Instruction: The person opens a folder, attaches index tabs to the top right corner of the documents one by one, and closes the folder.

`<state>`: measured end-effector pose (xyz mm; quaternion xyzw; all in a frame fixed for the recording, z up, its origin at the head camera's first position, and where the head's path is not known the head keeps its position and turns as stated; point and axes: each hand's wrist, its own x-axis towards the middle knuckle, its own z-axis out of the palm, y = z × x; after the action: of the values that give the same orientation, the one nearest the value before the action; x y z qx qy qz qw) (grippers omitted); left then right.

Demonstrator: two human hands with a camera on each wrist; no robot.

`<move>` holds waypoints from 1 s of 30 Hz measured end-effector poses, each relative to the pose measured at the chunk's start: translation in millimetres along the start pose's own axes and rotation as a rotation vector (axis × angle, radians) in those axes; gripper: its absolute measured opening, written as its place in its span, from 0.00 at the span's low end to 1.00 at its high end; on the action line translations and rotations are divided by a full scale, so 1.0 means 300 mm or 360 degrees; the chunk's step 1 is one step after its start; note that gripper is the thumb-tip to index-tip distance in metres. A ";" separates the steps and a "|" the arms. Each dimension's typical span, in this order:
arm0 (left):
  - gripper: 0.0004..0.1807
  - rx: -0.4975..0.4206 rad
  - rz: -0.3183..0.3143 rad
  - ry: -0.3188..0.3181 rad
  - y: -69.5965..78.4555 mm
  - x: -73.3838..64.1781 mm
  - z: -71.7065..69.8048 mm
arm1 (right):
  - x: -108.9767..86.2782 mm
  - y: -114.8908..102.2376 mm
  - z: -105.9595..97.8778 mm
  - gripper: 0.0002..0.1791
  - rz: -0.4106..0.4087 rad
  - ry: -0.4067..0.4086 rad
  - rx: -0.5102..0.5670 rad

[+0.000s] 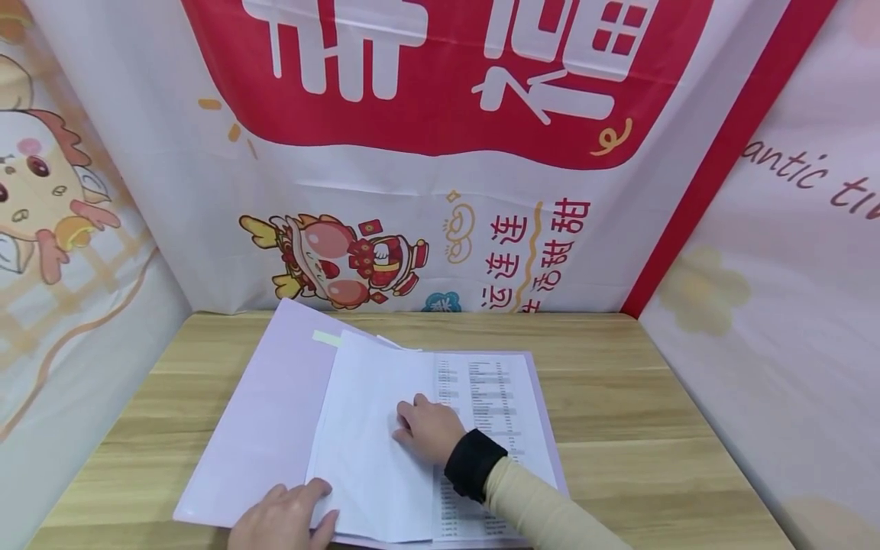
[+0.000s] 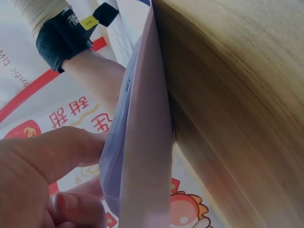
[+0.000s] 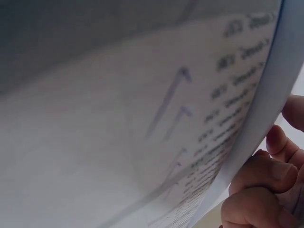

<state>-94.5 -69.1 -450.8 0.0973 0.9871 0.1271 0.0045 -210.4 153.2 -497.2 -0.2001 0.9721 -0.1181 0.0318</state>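
Observation:
A lilac folder (image 1: 256,412) lies spread open on the wooden table, holding a stack of papers. Its uppermost white sheet (image 1: 374,443) is blank on the side that shows and covers part of a printed list (image 1: 491,397). My right hand (image 1: 429,431) rests on this white sheet near its right edge, with bent fingers. In the right wrist view, curled fingers (image 3: 259,190) show beside the paper's edge, above printed lines and pen ticks. At the folder's near edge, my left hand (image 1: 283,519) touches the sheet's lower left corner; its thumb (image 2: 71,147) lies against the papers.
Wooden tabletop (image 1: 639,458) extends on both sides of the folder. A printed red and white cloth (image 1: 440,176) hangs behind the table, with more cloth at the left and right. A pale green tab (image 1: 326,338) sticks out at the papers' top.

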 end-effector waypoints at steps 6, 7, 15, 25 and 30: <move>0.13 0.0003 0.0062 0.0196 0.008 -0.010 -0.002 | -0.003 0.008 -0.003 0.14 -0.0011 0.0027 0.0061; 0.12 0.0000 0.0081 0.0256 0.010 -0.012 -0.002 | -0.003 0.010 -0.009 0.13 -0.0005 0.0034 0.0083; 0.12 0.0037 0.0327 0.0598 0.057 -0.010 -0.017 | -0.044 0.045 -0.081 0.11 0.0113 -0.0028 0.0195; 0.13 -0.0115 0.0585 0.0321 0.160 0.037 -0.051 | -0.260 0.121 -0.219 0.11 0.0026 -0.0101 0.0187; 0.16 -0.0272 0.0641 -0.0015 0.244 0.084 -0.058 | -0.383 0.144 -0.235 0.11 -0.0004 -0.0110 0.0263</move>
<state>-106.0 0.8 -415.3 0.2923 0.9334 0.2082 -0.0083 -129.0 252.7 -437.7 -0.2019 0.9571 -0.1911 0.0818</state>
